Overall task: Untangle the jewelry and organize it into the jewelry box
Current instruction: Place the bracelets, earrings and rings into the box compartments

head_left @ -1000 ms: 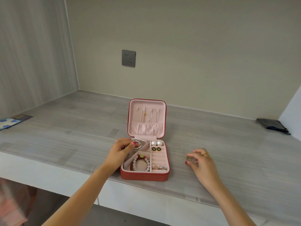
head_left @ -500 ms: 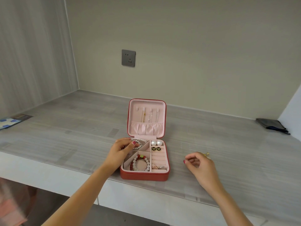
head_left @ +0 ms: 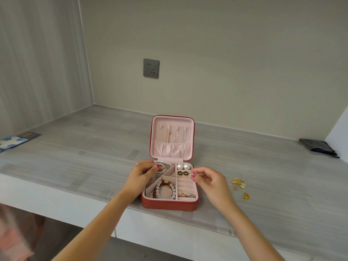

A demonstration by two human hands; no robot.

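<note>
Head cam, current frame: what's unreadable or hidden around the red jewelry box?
- Tiny item pinched in the right hand: too small, and fingertips cover it.
- White pearl strand in the red jewelry box: partly hidden by the left hand.
- Small gold pieces on the grey table: too small to tell whether tangled.
- Thin chains in the pink lid: lower ends hidden by its pocket.

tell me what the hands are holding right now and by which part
The right hand pinches a tiny piece at its fingertips over the jewelry box; what part cannot be told. The left hand touches the pearl strand.
</note>
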